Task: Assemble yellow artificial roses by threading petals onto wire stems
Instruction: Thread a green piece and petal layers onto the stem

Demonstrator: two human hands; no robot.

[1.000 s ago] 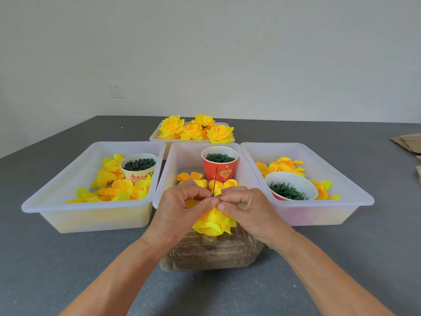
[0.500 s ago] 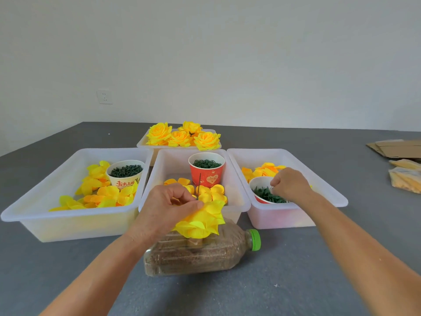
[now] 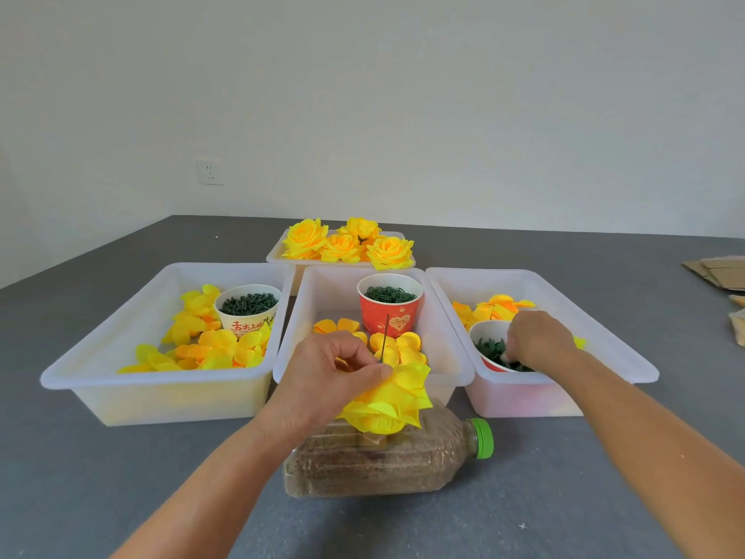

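Your left hand (image 3: pixel 328 375) pinches the half-built yellow rose (image 3: pixel 389 401) between thumb and curled fingers, just above the seed-filled plastic bottle (image 3: pixel 383 463) that lies on its side with its green cap (image 3: pixel 483 437) pointing right. The thin green wire stem (image 3: pixel 385 336) sticks up out of the rose, in front of the red paper cup (image 3: pixel 389 310). That cup stands at the back of the middle white bin (image 3: pixel 290 357), with loose yellow petals (image 3: pixel 397 344) before it. Your right hand (image 3: pixel 538 342) reaches into the white bowl (image 3: pixel 481 332) of green pieces in the bin right of the middle one, fingers curled down among them; whether they have hold of a piece cannot be told. Behind the middle bin, finished yellow roses (image 3: pixel 348 246) fill a small tray (image 3: pixel 276 256). The bin left of the middle one (image 3: pixel 161 393) holds more petals and a white cup (image 3: pixel 248 312) of green parts.
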